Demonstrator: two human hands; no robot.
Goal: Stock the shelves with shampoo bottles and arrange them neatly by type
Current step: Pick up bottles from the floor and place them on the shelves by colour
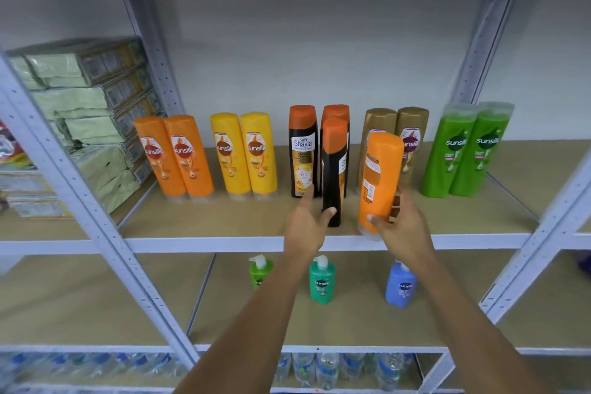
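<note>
A: What stands out first?
B: A grey metal shelving unit [105, 227] against a pale wall, its boards tan. The top edge is cut off.
A: And to the far left?
B: Stacked greenish packs [80, 105], too blurred to read. On the lowest level, water bottles [323, 368] are half hidden behind the rail.
A: The middle shelf?
B: Upright pairs, left to right: orange bottles [174, 157], yellow bottles [244, 153], black bottles [303, 150] with orange caps, gold bottles [380, 128] partly hidden, green bottles [467, 150].
A: The hands?
B: The left hand [307, 224] holds a black bottle [332, 169] standing at the near edge, thumb on its base, forefinger out. The right hand [399, 224] grips an orange bottle [379, 179] low down, back label toward the camera.
A: Below?
B: Three pump bottles [322, 281], green, teal and blue, the green one partly behind the left forearm.
</note>
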